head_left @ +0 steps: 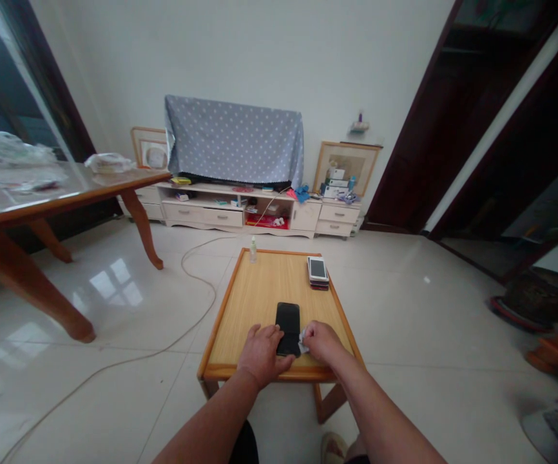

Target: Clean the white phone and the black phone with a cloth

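A black smartphone (288, 327) lies flat, screen up, near the front of the small wooden table (254, 303). My left hand (261, 356) steadies it, fingers at its left edge and thumb along its bottom edge. At the phone's lower right edge, my right hand (321, 341) pinches a crumpled whitish cloth or tissue (303, 343); which of the two I cannot tell. Toward the back right of the tabletop sits a stack of phones (317, 270), a white one on top. A small clear bottle (253, 251) with a pale green top stands at the back left corner.
A larger table (76, 193) with plastic bags stands at the left. A cable (211, 290) runs across the tiled floor. Against the wall, a white TV cabinet (202, 214) carries a cloth-draped screen (235, 142). A plant pot (540, 299) is at the right.
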### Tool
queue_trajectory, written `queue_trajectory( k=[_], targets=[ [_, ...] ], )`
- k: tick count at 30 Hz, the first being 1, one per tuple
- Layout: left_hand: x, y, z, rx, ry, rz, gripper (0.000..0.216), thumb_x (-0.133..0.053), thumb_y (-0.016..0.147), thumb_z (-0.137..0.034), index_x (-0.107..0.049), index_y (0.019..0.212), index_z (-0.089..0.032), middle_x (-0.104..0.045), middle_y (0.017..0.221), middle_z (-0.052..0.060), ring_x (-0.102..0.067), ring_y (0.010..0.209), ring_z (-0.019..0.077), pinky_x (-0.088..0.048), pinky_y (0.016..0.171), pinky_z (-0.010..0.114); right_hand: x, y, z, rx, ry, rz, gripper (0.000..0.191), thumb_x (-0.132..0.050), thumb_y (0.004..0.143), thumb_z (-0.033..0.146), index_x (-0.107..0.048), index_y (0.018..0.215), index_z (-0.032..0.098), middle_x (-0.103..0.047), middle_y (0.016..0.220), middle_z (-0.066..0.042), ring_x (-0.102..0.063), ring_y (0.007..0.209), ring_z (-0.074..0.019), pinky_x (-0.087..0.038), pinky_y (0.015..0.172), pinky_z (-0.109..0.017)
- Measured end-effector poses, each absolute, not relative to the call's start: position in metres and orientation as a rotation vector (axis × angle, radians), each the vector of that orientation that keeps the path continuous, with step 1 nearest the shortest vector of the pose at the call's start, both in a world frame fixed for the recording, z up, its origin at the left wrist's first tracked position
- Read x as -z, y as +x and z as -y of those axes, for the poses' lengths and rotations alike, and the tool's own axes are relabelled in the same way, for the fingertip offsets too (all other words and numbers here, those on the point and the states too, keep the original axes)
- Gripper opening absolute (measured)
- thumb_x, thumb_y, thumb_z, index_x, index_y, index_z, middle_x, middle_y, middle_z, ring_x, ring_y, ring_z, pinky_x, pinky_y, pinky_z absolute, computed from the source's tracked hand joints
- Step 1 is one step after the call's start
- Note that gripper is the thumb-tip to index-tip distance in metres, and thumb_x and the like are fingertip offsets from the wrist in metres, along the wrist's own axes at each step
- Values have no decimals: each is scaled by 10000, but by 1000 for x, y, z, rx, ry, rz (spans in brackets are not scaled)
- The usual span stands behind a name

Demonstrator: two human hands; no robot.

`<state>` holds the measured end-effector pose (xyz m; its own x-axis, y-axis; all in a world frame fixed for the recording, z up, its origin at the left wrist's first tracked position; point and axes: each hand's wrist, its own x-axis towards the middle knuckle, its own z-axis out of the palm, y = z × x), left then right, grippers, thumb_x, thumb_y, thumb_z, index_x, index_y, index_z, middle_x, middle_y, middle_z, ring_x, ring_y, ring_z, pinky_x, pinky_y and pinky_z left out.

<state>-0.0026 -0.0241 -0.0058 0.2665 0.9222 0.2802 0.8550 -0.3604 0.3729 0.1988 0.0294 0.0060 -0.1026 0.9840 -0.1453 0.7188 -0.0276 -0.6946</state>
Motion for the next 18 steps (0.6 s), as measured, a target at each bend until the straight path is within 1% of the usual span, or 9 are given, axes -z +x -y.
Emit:
queue_trajectory(
  k=[2, 4, 6, 8, 10, 12, 14, 16, 18],
  targets=[
    [6, -3, 24, -695, 2383, -1682, 561, -697, 753, -549, -658, 1201, -215, -633, 1319, 124, -550, 1255, 288, -260, 1165, 510, -6, 205, -30, -965, -1752, 1790, 33, -572, 734, 182, -604, 739, 182, -659, 714, -9, -567, 645, -126, -328, 553, -204],
    [6, -3, 24, -705, 2385, -1684, 552, -694, 758, -544, -655, 1201, -216, -638, 1310, 120, -554, 1248, 285, -261, 1163, 506, -5, 206, -28, -1039, -1713, 1738, 121, -525, 800, 237, -613, 865, 185, -673, 745, -10, -573, 614, -121, -339, 522, -199],
    [5, -3, 24, -704, 2388, -1680, 546, -690, 764, -541, -652, 1200, -215, -639, 1305, 119, -556, 1244, 283, -263, 1160, 505, -3, 202, -24, -1101, -1682, 1708, 176, -505, 833, 280, -609, 940, 188, -680, 757, -8, -570, 583, -117, -340, 496, -198],
    [4, -2, 25, -695, 2391, -1674, 544, -687, 768, -544, -651, 1197, -212, -638, 1304, 122, -556, 1243, 282, -266, 1155, 507, 1, 197, -22, -1125, -1676, 1692, 164, -513, 833, 288, -611, 914, 183, -672, 727, -7, -563, 560, -116, -342, 490, -201],
    [3, -2, 25, -692, 2393, -1673, 543, -688, 769, -544, -653, 1192, -206, -636, 1305, 126, -554, 1246, 282, -272, 1151, 505, 4, 192, -21, -1102, -1691, 1689, 122, -523, 826, 268, -606, 822, 179, -650, 677, -4, -566, 562, -121, -355, 510, -205],
    [3, -2, 25, -695, 2397, -1672, 542, -692, 767, -537, -652, 1194, -204, -636, 1303, 125, -554, 1245, 281, -279, 1147, 501, 6, 188, -21, -1025, -1715, 1701, 117, -541, 819, 247, -593, 736, 183, -639, 672, -8, -585, 611, -133, -373, 556, -213],
    [2, -3, 25, -695, 2401, -1668, 536, -696, 766, -527, -651, 1195, -208, -639, 1297, 121, -559, 1239, 280, -285, 1144, 496, 5, 186, -22, -898, -1743, 1718, 100, -573, 808, 224, -596, 717, 189, -650, 761, -24, -606, 717, -151, -389, 629, -223],
    [2, -3, 25, -694, 2402, -1669, 533, -698, 765, -525, -653, 1193, -211, -642, 1291, 120, -563, 1231, 280, -287, 1143, 494, 3, 184, -22, -771, -1769, 1720, 34, -591, 799, 187, -620, 787, 199, -650, 896, -42, -605, 824, -166, -393, 704, -232],
    [1, -3, 25, -687, 2403, -1671, 537, -698, 762, -531, -654, 1192, -213, -640, 1293, 121, -561, 1233, 283, -288, 1141, 495, 0, 181, -17, -654, -1784, 1754, 123, -568, 804, 136, -634, 875, 213, -631, 991, -53, -597, 883, -169, -392, 756, -238]
  ],
)
